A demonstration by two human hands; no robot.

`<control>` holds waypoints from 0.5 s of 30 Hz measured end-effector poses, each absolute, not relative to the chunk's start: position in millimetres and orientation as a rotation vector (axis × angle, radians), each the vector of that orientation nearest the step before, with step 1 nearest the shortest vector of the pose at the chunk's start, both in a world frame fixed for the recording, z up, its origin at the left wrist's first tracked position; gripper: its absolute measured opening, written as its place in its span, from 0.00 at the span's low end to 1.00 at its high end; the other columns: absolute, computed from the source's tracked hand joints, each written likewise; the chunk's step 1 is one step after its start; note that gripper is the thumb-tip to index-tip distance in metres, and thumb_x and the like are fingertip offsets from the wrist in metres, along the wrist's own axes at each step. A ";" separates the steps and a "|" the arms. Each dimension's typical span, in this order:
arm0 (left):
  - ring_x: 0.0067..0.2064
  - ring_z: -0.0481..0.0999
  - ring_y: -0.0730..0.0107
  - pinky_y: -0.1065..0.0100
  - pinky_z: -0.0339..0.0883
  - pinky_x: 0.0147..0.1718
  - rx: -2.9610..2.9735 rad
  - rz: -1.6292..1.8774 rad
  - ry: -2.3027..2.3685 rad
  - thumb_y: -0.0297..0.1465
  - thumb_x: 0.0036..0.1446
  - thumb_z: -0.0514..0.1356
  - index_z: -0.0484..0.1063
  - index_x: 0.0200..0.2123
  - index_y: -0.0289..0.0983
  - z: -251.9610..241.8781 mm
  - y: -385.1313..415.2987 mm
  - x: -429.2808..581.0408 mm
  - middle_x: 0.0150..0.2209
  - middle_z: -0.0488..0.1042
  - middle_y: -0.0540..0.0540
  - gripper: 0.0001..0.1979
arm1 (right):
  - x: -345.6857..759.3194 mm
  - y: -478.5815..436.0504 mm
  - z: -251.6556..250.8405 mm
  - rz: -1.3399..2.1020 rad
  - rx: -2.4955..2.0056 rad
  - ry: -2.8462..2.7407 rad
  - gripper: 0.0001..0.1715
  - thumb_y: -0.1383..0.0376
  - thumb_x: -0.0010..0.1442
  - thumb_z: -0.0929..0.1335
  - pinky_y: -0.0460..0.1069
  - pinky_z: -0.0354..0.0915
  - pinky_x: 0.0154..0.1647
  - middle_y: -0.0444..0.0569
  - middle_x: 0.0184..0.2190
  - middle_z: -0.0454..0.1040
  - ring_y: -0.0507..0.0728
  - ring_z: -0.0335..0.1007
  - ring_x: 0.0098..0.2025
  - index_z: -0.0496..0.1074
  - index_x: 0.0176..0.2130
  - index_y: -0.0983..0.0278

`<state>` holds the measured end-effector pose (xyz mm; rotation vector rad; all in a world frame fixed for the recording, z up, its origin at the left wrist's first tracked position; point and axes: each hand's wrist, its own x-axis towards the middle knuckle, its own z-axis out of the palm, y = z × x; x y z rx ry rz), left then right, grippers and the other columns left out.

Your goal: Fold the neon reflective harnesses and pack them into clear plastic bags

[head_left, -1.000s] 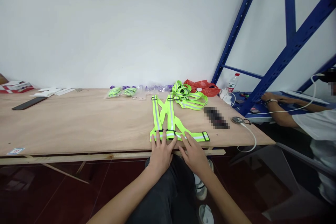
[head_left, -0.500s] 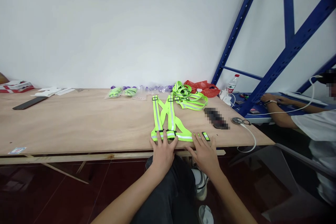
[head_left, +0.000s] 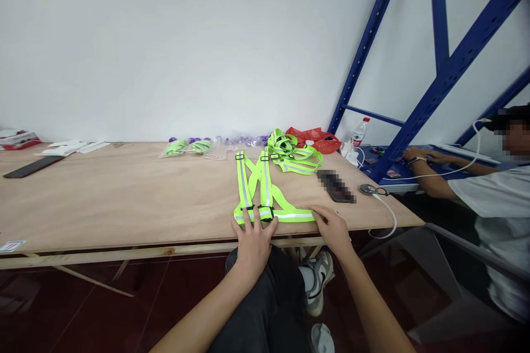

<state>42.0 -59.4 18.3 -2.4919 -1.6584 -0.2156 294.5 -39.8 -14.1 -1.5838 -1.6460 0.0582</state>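
A neon-yellow reflective strap vest [head_left: 265, 190] lies flat near the front edge of the plywood table [head_left: 124, 198]. My left hand [head_left: 253, 237] rests open on its waist band, fingers spread over the left buckles. At the band's right end my right hand [head_left: 333, 227] is closed on the strap end, covering the black buckle there. Behind it lies a heap of more yellow reflective straps [head_left: 292, 153].
Bagged yellow straps [head_left: 187, 146] and purple pieces line the back edge. A red plastic bag [head_left: 315, 139], a water bottle [head_left: 358, 132], a dark blurred object [head_left: 336, 186] and a round charger with white cable [head_left: 368, 190] lie right. A seated person [head_left: 488, 193] works beside blue racking [head_left: 414, 94].
My right hand slid rightward along the waist band from the middle to its end and closed over it. My left hand stayed on the left buckles.
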 end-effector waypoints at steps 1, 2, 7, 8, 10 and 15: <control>0.66 0.53 0.26 0.25 0.49 0.54 -2.493 -0.208 -1.662 0.41 0.53 0.68 0.57 0.65 0.59 19.0 -59.6 42.0 0.68 0.55 0.36 0.39 | 296.9 -39.6 -14.2 0.043 -1.632 -1.639 0.21 0.57 0.63 0.61 0.59 0.68 0.53 0.54 0.46 0.79 0.63 0.73 0.49 0.78 0.45 0.61; 0.66 0.53 0.27 0.25 0.49 0.54 -2.496 -0.200 -1.663 0.41 0.53 0.68 0.56 0.66 0.59 19.8 -59.8 42.0 0.68 0.55 0.36 0.39 | 299.0 -39.7 -13.8 0.017 -1.692 -1.629 0.21 0.56 0.62 0.62 0.59 0.67 0.54 0.55 0.47 0.78 0.63 0.72 0.50 0.77 0.46 0.62; 0.65 0.56 0.29 0.24 0.49 0.54 -2.505 -0.178 -1.659 0.40 0.57 0.64 0.55 0.66 0.59 21.1 -60.1 42.4 0.67 0.58 0.37 0.35 | 300.0 -42.6 -2.5 -0.127 -2.065 -1.579 0.19 0.52 0.59 0.66 0.58 0.65 0.48 0.57 0.40 0.76 0.66 0.69 0.47 0.77 0.39 0.63; 0.65 0.56 0.29 0.24 0.49 0.54 -2.504 -0.183 -1.661 0.40 0.58 0.63 0.55 0.66 0.59 20.6 -60.0 42.5 0.67 0.58 0.36 0.35 | 298.5 -43.0 0.4 -0.139 -2.112 -1.588 0.18 0.52 0.59 0.66 0.58 0.65 0.45 0.56 0.39 0.76 0.66 0.69 0.46 0.76 0.38 0.63; 0.65 0.56 0.29 0.24 0.48 0.54 -2.501 -0.201 -1.666 0.39 0.58 0.63 0.55 0.66 0.59 19.2 -59.6 42.7 0.67 0.57 0.37 0.34 | 295.6 -43.3 5.1 -0.145 -2.159 -1.609 0.15 0.53 0.59 0.66 0.56 0.63 0.41 0.54 0.38 0.76 0.65 0.69 0.44 0.74 0.36 0.62; 0.66 0.54 0.28 0.24 0.49 0.53 -2.501 -0.238 -1.667 0.39 0.57 0.64 0.56 0.66 0.59 16.9 -59.0 42.8 0.68 0.56 0.37 0.35 | 296.8 -40.0 7.2 -0.111 -2.149 -1.590 0.13 0.54 0.57 0.67 0.52 0.61 0.36 0.51 0.35 0.75 0.62 0.69 0.40 0.71 0.33 0.60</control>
